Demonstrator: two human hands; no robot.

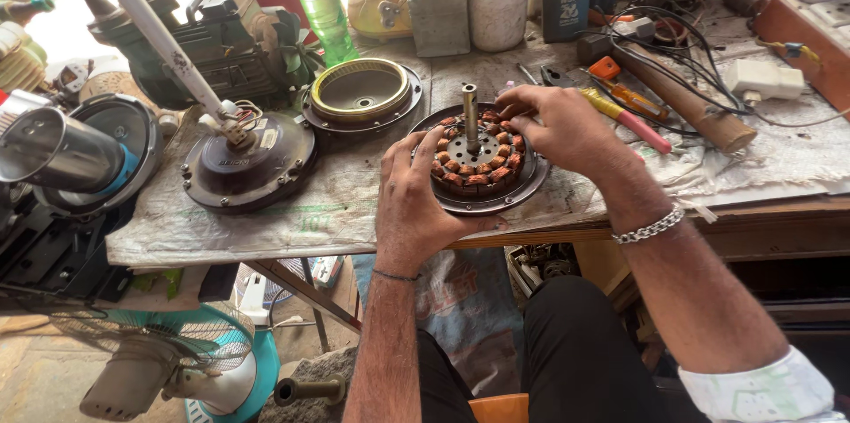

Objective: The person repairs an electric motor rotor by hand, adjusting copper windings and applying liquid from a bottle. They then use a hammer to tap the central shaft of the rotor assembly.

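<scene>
Stator (pixel 478 166) with copper windings sits in a dark round fan motor housing (pixel 531 177) on the counter (pixel 336 206), near the front edge, centre of view. Steel shaft (pixel 470 115) stands upright from the middle of the stator. Left hand (pixel 412 197) is on the near-left side of the housing: palm over the rim, fingers curled against the windings, thumb along the front edge; grip closed on the housing and stator. Right hand (pixel 558 131) comes in from the right, fingers bent down onto the far-right windings, touching the coils; fingertips are partly hidden, so whether they pinch a coil or just press, cannot tell. Metal chain bracelet (pixel 651 228) on the right wrist, thin band on the left wrist. Just left of the stator: a second dark motor cover (pixel 248 162), flat on the counter, with a white rod (pixel 155 29) and a bundle of wires rising from its hub. Behind it and to the right: a round rotor ring (pixel 361 91) with a yellowish inner face, lying flat. Behind the right hand: screwdriver with yellow and pink handle (pixel 624 118), orange-handled tool (pixel 624 91), wooden handle (pixel 686 100), black cables. Back row: green plastic bottle (pixel 320 3), grey metal box (pixel 438 16), white jar with red lid (pixel 496 3). Counter is covered with worn newspaper. Teal pedestal fan (pixel 204 357) stands on the floor below left.
</scene>
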